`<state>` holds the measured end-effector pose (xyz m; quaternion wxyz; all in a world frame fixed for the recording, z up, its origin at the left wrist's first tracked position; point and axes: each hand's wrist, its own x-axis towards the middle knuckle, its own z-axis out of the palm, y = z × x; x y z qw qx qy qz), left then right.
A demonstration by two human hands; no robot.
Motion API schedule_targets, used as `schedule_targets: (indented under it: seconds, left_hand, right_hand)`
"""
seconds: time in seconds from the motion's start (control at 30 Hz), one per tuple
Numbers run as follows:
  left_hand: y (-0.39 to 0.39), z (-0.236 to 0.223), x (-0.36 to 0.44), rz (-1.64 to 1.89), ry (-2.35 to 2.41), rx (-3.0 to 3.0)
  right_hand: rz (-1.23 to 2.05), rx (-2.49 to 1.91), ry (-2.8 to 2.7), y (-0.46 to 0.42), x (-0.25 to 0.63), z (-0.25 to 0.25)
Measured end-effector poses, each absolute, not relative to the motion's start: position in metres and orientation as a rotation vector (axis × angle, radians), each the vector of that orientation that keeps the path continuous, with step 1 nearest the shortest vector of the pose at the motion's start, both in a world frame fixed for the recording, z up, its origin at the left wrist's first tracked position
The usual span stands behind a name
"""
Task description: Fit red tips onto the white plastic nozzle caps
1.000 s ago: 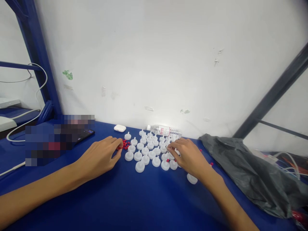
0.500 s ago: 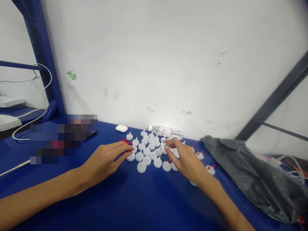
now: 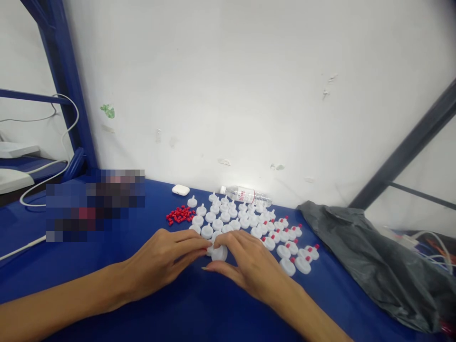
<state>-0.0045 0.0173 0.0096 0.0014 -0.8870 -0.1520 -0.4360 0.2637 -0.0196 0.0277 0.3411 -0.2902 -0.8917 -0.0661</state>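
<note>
Surface [image 3: 210,308] blue, below scuffed white wall [image 3: 231,85]; left hand [image 3: 160,259] pinching red piece [image 3: 205,249], right hand [image 3: 254,261] grasping white cap [image 3: 219,254].

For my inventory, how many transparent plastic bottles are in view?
1. The bottle lies behind the round white plastic caps, along the white wall; the blurred area may hide more.

Bottle [image 3: 246,195] near back edge of surface [image 3: 160,320], case [image 3: 180,190] left; lids [image 3: 225,217] before bottle, loose caps [image 3: 180,215] left, sheet [image 3: 370,259] right.
</note>
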Motion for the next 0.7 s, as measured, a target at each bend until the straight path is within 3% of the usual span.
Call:
schedule_targets:
  seconds: [0.7]
  left_hand:
    - [0.014, -0.001, -0.009, -1.285, -0.75, -2.817]
  right_hand:
    - [-0.347, -0.655, -2.3, -0.018, 0.26, 0.03]
